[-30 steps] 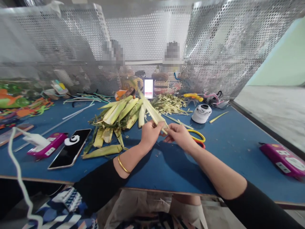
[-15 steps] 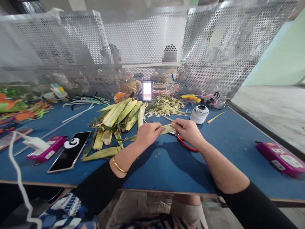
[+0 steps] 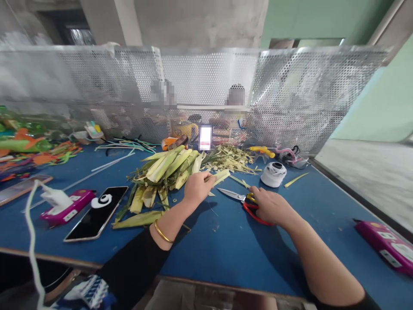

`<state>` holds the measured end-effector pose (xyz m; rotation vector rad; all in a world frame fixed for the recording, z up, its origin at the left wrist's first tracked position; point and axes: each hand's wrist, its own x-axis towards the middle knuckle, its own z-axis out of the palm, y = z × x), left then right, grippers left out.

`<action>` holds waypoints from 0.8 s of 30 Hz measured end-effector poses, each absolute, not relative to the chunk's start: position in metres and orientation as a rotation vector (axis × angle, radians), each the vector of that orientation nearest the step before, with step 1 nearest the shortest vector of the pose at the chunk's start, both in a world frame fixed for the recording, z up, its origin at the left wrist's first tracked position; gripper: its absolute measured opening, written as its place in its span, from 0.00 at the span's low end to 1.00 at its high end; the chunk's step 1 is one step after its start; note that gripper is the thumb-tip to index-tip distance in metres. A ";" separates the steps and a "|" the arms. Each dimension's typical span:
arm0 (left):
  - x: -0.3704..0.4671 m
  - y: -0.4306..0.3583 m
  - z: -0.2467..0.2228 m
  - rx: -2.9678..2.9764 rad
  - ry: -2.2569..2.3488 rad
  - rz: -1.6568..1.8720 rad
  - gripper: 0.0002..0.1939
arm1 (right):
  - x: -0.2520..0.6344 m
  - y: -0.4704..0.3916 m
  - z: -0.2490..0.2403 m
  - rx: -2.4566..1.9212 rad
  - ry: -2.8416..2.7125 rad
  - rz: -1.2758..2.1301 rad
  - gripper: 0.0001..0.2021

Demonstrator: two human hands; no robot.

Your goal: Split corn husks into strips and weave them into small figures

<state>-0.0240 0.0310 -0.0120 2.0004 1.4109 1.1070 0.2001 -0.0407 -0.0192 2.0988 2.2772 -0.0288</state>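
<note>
Between the thumb and fingers of my left hand [image 3: 197,189] is a pale corn husk strip [image 3: 222,175], its free end pointing right. My right hand [image 3: 272,206] is closed over the handles of the scissors [image 3: 240,197], which have red and yellow grips. Their blades lie low over the blue table and point left toward the held strip. Left of my left hand a heap of green-yellow corn husks [image 3: 167,165] is piled up, with one loose husk [image 3: 138,219] in front. Small husk cuttings [image 3: 229,159] form a mound behind the scissors.
A spool of white thread [image 3: 273,174] stands beyond my right hand, near a thin husk sliver [image 3: 296,180]. Purple power strips [image 3: 69,209] lie at both sides. A black phone [image 3: 97,213] is at left. A perforated metal screen [image 3: 206,77] closes the back.
My right hand has let go of the husk strip and moved down and right onto the scissors' handles. My left hand still holds the strip. The camera view has tilted up.
</note>
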 end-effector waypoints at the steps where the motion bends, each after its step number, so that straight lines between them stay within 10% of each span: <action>1: -0.025 0.032 -0.011 1.984 1.401 1.115 0.14 | 0.200 -0.040 -0.018 2.134 2.305 -0.078 0.27; 11: -0.039 0.042 0.001 1.810 1.427 1.243 0.15 | 0.190 -0.039 -0.014 2.464 2.438 -2.108 0.29; 24: -0.032 0.040 -0.005 1.822 1.351 1.187 0.14 | 0.176 -0.043 -0.012 2.276 2.724 -1.733 0.26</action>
